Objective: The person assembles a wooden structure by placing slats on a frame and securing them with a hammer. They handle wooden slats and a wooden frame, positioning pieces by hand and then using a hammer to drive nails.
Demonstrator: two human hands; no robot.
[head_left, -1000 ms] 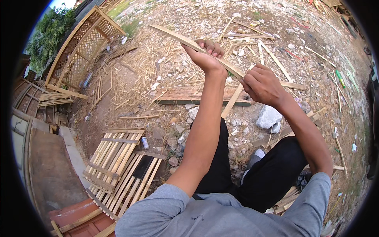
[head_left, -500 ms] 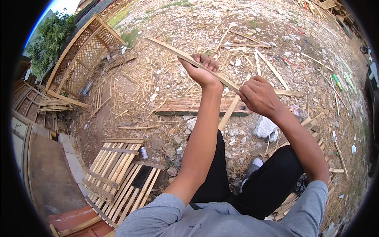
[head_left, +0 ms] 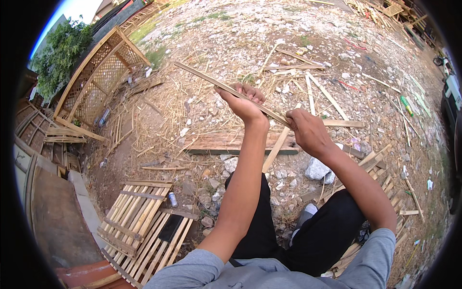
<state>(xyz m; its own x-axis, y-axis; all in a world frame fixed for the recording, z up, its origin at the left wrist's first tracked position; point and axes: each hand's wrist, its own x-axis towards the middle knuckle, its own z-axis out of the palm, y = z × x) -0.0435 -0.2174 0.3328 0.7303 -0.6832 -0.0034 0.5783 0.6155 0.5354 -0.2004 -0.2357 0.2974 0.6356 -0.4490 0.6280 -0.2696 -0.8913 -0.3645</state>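
Note:
A long, thin wooden strip (head_left: 198,76) slants in front of me, its far end up to the left and its near end at my right hand. My left hand (head_left: 246,105) is palm up beneath the strip's middle, thumb along one side and fingers curled at the other. The fingers of my right hand (head_left: 310,131) pinch the strip's lower right end; that tip is partly hidden by them. Below both hands, a weathered plank (head_left: 216,141) lies across the ground, with a pale slat (head_left: 276,149) leaning over its right part.
Slatted wooden panels (head_left: 139,207) lie at lower left, a dark flat rectangle (head_left: 171,227) on them and a can (head_left: 173,199) alongside. A white rock (head_left: 317,169) sits by my right knee. Loose slats (head_left: 329,96) and shavings litter the stony ground. A lattice frame (head_left: 98,74) stands far left.
The strip's far end has dipped slightly, and its face has turned more edge-on. Both hands keep their hold, the right one a little lower. The whole view has shifted slightly.

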